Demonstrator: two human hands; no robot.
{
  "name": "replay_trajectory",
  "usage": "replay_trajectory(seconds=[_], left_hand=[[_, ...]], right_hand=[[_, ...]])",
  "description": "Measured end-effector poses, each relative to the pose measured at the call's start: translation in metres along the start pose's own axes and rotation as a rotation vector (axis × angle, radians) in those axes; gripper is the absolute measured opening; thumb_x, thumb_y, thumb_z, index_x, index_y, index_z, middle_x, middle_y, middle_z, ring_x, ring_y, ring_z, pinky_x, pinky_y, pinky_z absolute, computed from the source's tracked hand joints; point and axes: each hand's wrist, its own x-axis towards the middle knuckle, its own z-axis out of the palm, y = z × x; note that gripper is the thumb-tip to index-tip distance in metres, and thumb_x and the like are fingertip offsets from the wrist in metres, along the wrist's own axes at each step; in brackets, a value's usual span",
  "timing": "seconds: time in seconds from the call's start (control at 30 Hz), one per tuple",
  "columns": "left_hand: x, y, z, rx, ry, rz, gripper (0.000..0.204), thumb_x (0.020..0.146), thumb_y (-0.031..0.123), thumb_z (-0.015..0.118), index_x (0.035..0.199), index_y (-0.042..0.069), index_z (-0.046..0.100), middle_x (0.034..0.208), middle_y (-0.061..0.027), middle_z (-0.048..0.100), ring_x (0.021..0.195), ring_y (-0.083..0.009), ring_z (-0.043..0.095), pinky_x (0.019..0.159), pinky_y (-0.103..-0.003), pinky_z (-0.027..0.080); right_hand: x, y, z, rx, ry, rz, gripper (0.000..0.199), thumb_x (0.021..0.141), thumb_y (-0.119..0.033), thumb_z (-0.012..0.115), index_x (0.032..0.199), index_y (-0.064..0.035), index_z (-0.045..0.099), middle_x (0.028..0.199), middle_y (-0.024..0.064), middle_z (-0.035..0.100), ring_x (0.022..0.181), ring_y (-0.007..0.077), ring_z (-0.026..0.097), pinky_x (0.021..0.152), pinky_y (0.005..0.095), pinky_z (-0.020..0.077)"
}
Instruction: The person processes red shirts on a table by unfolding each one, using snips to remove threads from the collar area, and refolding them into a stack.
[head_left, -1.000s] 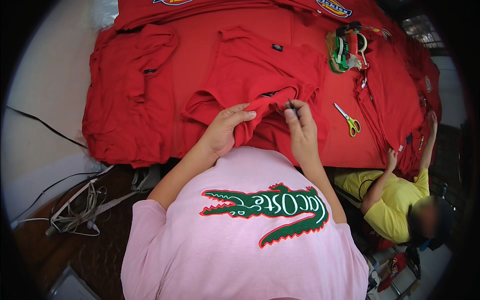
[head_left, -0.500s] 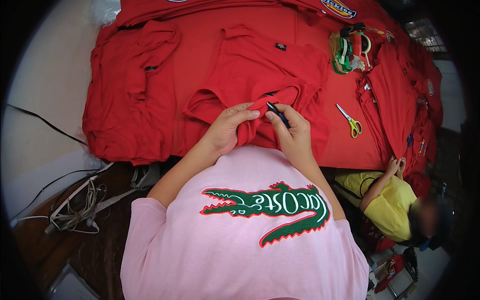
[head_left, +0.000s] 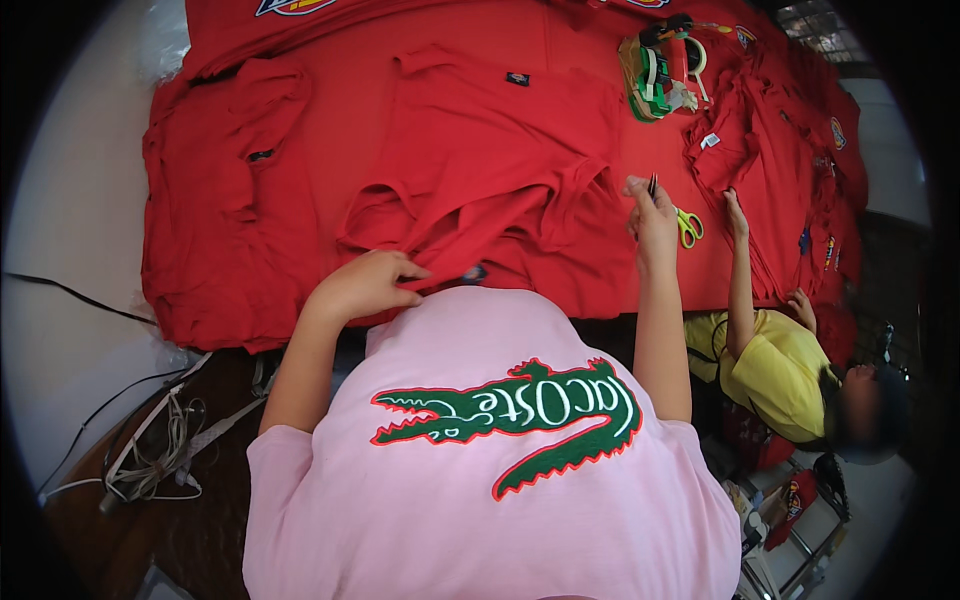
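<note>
Pinching rumpled red shirt (head_left: 480, 190), left hand (head_left: 365, 285)

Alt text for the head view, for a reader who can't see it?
A person's left hand pinches a red shirt spread on a table of red garments, while the right hand lifts a small dark tool near yellow-handled scissors. A co-worker's hand touches another pile.
</note>
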Motion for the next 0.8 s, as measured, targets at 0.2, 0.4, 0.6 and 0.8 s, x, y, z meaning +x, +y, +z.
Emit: replay_trajectory(seconds=[0.2,0.4,0.6,0.8], left_hand=[[0.009,-0.003,0.006,-0.185,0.273,-0.314,0.039,0.079,0.027,0.084,0.104,0.001,0.07,0.1,-0.0161,0.068,0.096,-0.0304,0.067,0.083,-0.042,0.053],[0.057,-0.035,0.036,0.189,0.61,-0.248,0.034,0.082,0.021,0.078,0.104,0.005,0.058,0.096,-0.0103,0.066,0.094,-0.0358,0.067,0.081,-0.049,0.053],[0.024,-0.033,-0.021,-0.104,1.284,-0.002,0.021,0.077,-0.007,0.067,0.091,0.004,0.054,0.082,-0.0062,0.056,0.068,-0.0169,0.054,0.066,-0.03,0.049],[0.001,-0.004,-0.04,-0.251,1.445,0.122,0.017,0.088,-0.008,0.054,0.103,-0.003,0.06,0.094,-0.0079,0.065,0.085,-0.0124,0.06,0.08,-0.024,0.048]], right_hand=[[-0.023,0.049,0.017,-0.033,-0.036,0.161,0.039,0.092,-0.024,0.077,0.124,-0.0032,0.067,0.068,-0.0063,0.055,0.048,0.0027,0.035,0.046,0.0243,0.0329],[-0.016,0.06,0.058,0.092,-0.186,0.244,0.014,0.092,-0.017,0.079,0.093,-0.0131,0.065,0.075,-0.0038,0.065,0.051,0.0033,0.042,0.046,0.0243,0.0347],[0.013,-0.019,-0.004,0.313,-0.065,-0.05,0.012,0.094,-0.011,0.074,0.104,-0.0131,0.067,0.086,-0.0073,0.067,0.057,-0.0012,0.047,0.047,0.0179,0.0299],[-0.002,-0.027,-0.035,0.41,-0.097,-0.204,0.015,0.096,-0.009,0.073,0.11,-0.0107,0.069,0.084,-0.0077,0.064,0.055,-0.0002,0.041,0.048,0.018,0.0287]])
